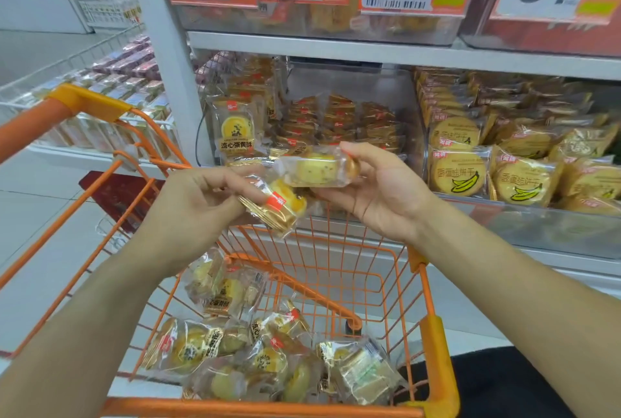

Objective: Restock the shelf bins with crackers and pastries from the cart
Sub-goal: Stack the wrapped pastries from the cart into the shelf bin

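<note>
Restocking is mid-way: above the cart [433,333], the left hand [195,202] and right hand [379,189] each grip 1 pastry; many pastry packs [268,353] remain inside it.

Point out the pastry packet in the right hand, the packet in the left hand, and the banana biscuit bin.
Right-hand pastry packet [317,171], head view: clear wrapper over the cake.
Left-hand packet [279,207], head view: by its red label.
Banana biscuit bin [537,226], head view: clear front wall.

One head-worn wide-angle view looks forward and down, close over the cart [433,343], facing the shelf [369,51].
</note>
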